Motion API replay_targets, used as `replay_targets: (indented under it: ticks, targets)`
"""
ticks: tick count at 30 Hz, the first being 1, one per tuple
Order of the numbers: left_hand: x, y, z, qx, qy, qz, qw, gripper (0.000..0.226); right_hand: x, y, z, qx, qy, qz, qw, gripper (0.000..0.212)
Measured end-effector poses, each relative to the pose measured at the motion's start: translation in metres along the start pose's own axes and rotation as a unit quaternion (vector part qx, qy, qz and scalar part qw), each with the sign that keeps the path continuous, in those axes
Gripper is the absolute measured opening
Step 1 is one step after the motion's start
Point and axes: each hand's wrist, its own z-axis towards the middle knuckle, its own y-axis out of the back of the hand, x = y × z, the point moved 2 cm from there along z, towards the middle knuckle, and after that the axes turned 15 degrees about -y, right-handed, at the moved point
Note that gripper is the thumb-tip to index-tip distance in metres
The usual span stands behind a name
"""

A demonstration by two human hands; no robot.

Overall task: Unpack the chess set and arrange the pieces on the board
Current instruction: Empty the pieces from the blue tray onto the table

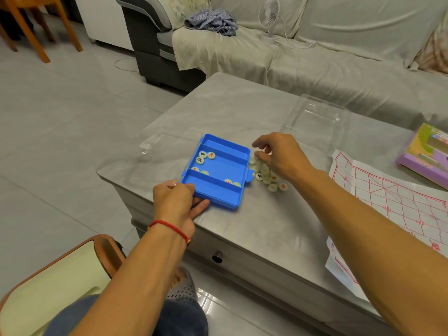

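A blue plastic tray (228, 166) with three long compartments lies on the grey table (242, 105). Several round cream chess pieces (203, 157) remain in it. My left hand (177, 200) grips its near left corner, thumb on the rim and fingers under the edge. A heap of pieces (269, 177) lies on the table just right of the tray. My right hand (278, 154) hovers over that heap with fingers curled loosely; whether it holds a piece is hidden. The paper board (392, 202) with a red grid lies spread at the right.
A clear plastic lid (317, 122) lies behind the heap, and another clear cover (155, 146) left of the tray. A purple box (426, 154) sits at the far right. A sofa with a small fan (269, 18) stands beyond the table. The table edge and drawer knob (217, 257) are near me.
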Motion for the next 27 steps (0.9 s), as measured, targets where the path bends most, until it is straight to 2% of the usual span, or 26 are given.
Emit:
replay_targets:
  ticks: [2,4,6,9,13,19,24,27]
  targets:
    - [0.000,-0.001,-0.001,-0.001,0.000,0.001,1.000,0.017,0.021,-0.002,-0.006,-0.003,0.057,0.028,0.998,0.020]
    - [-0.001,-0.003,-0.001,-0.004,0.001,-0.001,1.000,0.020,0.045,-0.012,-0.012,0.039,0.116,0.045,0.991,0.022]
    - [-0.001,-0.003,-0.001,-0.007,0.001,-0.002,1.000,0.019,0.068,-0.027,-0.016,0.075,0.152,0.007,0.986,0.028]
    - [0.002,0.000,0.002,-0.004,0.001,-0.003,1.000,0.012,0.084,-0.045,-0.016,0.078,0.156,-0.055,0.983,0.036]
    - [0.003,0.002,0.006,0.004,-0.008,0.005,1.000,0.020,0.088,-0.058,-0.015,0.064,0.167,-0.085,0.980,0.030]
    - [0.004,0.001,0.005,0.007,-0.001,0.003,1.000,0.017,0.085,-0.053,-0.012,0.102,0.200,-0.066,0.972,0.022]
    - [0.008,0.000,0.008,0.004,-0.008,0.005,1.000,0.028,0.084,-0.048,-0.011,0.117,0.195,-0.051,0.973,0.030]
    - [0.007,0.001,0.008,0.007,-0.003,0.003,1.000,0.018,0.088,-0.049,-0.010,0.131,0.214,-0.077,0.965,0.029]
